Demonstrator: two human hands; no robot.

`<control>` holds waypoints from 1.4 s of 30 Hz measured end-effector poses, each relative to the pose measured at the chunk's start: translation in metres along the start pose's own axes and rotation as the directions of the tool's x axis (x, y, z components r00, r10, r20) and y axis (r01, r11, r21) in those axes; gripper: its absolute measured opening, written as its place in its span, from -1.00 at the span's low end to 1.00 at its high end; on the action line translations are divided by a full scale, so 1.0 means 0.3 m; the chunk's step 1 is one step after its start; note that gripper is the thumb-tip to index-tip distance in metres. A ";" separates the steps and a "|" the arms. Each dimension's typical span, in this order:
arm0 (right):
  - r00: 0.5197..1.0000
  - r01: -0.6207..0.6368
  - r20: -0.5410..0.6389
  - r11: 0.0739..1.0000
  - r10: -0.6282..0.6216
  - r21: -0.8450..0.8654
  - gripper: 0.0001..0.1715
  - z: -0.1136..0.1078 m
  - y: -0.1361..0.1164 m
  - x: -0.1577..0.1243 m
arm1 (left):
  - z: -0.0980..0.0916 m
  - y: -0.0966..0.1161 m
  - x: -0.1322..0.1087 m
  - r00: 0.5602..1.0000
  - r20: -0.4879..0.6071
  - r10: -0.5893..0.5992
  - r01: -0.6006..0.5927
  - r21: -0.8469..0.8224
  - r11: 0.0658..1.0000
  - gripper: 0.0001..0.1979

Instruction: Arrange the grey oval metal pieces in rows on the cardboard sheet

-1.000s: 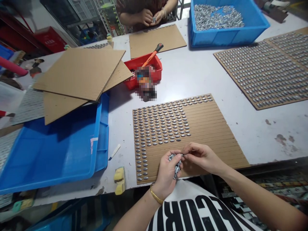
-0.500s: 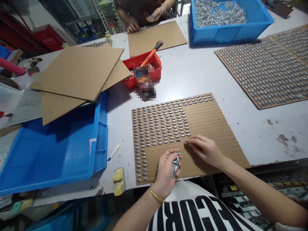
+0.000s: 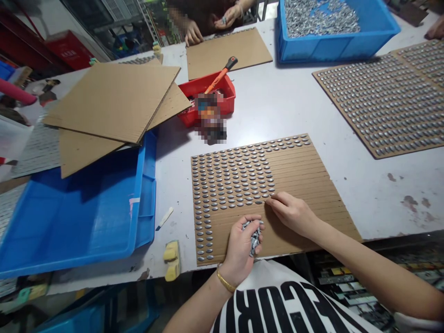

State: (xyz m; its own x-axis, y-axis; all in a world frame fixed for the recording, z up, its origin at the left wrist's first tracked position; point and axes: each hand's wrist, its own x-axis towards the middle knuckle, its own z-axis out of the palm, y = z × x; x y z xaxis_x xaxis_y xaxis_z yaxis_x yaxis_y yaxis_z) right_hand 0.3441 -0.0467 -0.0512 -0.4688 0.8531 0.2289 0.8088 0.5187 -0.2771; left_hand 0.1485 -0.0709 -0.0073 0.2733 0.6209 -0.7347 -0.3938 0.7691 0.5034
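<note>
Cupped and closed, my left hand (image 3: 239, 249) holds a heap of small silvery pointed-oval metal pieces (image 3: 255, 238) over the near part of a cardboard sheet (image 3: 294, 231). My right hand (image 3: 289, 210) is pinched at the open end of the lowest long row, fingertips down on the cardboard. Its fingertips mostly cover the small metal piece there. Rows of the same pieces (image 3: 232, 180) fill the sheet's upper left, with two columns running down its left edge and two rows along the top. Ruled lines cross the bare cardboard at right.
At left, cardboard sheets (image 3: 114, 99) lie over a blue tub (image 3: 138, 203). A red bin (image 3: 227, 99) holds an orange-handled tool (image 3: 220, 76). A blue crate of metal pieces (image 3: 336, 46) stands behind; a filled sheet (image 3: 385, 101) lies right. Across the table, a person's hands (image 3: 215, 27) work.
My right fingertips have come slightly left and up against the row's end, covering the piece seen at them before. The left hand keeps its heap. A person's hand now shows at the top right edge.
</note>
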 end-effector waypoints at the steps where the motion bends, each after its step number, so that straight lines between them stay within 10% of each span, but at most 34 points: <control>1: 1.000 0.000 0.005 1.000 0.000 0.003 -0.74 0.001 0.001 0.000 | 0.000 0.000 0.001 1.000 0.000 -0.001 0.001 -0.002 1.000 -0.74; 9: 0.994 -0.103 -0.021 0.976 0.109 0.193 -0.73 -0.027 -0.028 0.005 | -0.004 -0.012 -0.004 0.999 0.002 0.040 -0.040 0.001 0.999 -0.75; 14: 0.985 -0.169 0.084 0.750 0.149 0.640 -0.81 -0.097 -0.120 0.001 | -0.004 -0.018 0.000 0.997 0.032 0.071 -0.072 0.010 0.997 -0.74; 20: 0.960 -0.263 0.146 0.598 0.238 0.757 -0.85 -0.099 -0.136 -0.017 | 0.015 -0.018 0.003 0.998 0.029 0.063 -0.063 0.010 0.998 -0.72; 28: 0.982 -0.109 -0.126 0.962 0.144 0.252 -0.74 -0.046 0.032 -0.047 | 0.015 -0.001 -0.001 0.999 0.036 -0.014 0.018 -0.113 0.993 -0.78; 42: 1.000 0.010 0.002 0.999 -0.010 -0.033 -0.70 -0.045 0.037 -0.024 | -0.005 -0.009 -0.017 0.998 0.059 -0.035 0.044 -0.156 0.987 -0.80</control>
State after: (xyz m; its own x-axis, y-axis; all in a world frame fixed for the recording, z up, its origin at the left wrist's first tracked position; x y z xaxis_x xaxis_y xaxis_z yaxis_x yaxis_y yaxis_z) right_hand 0.3614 -0.0479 -0.0435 -0.4778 0.8478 0.2300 0.8153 0.5255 -0.2434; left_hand 0.1469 -0.0765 -0.0056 0.3387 0.6013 -0.7237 -0.5137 0.7626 0.3932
